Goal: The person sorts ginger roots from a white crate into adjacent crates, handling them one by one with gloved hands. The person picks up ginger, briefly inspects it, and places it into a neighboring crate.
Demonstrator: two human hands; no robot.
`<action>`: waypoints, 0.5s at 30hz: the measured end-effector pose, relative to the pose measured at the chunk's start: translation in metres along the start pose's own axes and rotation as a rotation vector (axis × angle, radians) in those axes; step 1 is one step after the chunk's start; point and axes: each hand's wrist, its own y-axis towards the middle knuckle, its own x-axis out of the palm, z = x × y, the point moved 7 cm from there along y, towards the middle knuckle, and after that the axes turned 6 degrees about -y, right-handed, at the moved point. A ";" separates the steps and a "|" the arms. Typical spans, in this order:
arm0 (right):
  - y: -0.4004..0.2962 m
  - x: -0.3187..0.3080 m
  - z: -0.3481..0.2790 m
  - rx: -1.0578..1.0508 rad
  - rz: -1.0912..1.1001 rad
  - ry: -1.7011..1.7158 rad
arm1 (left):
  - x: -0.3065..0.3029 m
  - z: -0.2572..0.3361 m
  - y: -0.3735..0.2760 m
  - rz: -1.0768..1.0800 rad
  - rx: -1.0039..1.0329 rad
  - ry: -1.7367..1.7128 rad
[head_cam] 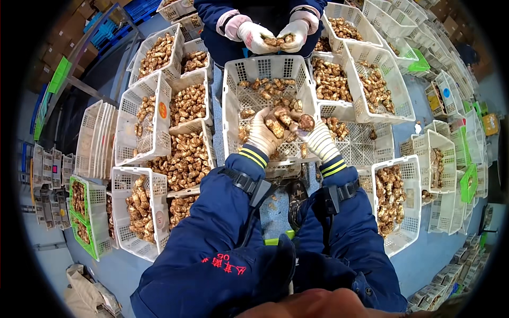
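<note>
Both my hands, in striped knit gloves, are over the white plastic crate (232, 145) in front of me. My left hand (262, 131), fingers curled, holds brown-and-cream mushrooms (274, 126) with thick stems. My right hand (316, 137) grips a mushroom with a round brown cap (306, 122). The two hands are close together, and a further mushroom (283, 115) lies between them; which hand bears it I cannot tell. More mushrooms (270, 87) lie loose on the crate's lattice floor, mostly beyond and beside my hands. My palms and some fingertips are partly hidden.
Across the crate, a person in white gloves (256, 37) holds small mushrooms (278, 40). White crates with mushrooms stand at the left (161, 139) and right (413, 105), some stacked. A green-and-white crate (93, 218) is at the lower left. Below my hands, a boot (296, 198) rests on the blue floor.
</note>
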 end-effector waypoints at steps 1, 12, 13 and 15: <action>0.001 0.004 -0.003 -0.039 -0.012 0.033 | 0.000 0.003 0.001 -0.054 -0.010 0.033; 0.001 -0.004 0.051 0.268 0.135 0.368 | 0.002 0.001 -0.005 -0.034 0.014 0.049; 0.001 -0.005 0.058 0.236 0.141 0.335 | 0.004 0.000 -0.003 -0.039 0.008 0.056; 0.009 -0.006 0.061 0.167 0.165 0.194 | 0.005 -0.002 -0.002 -0.043 0.004 0.103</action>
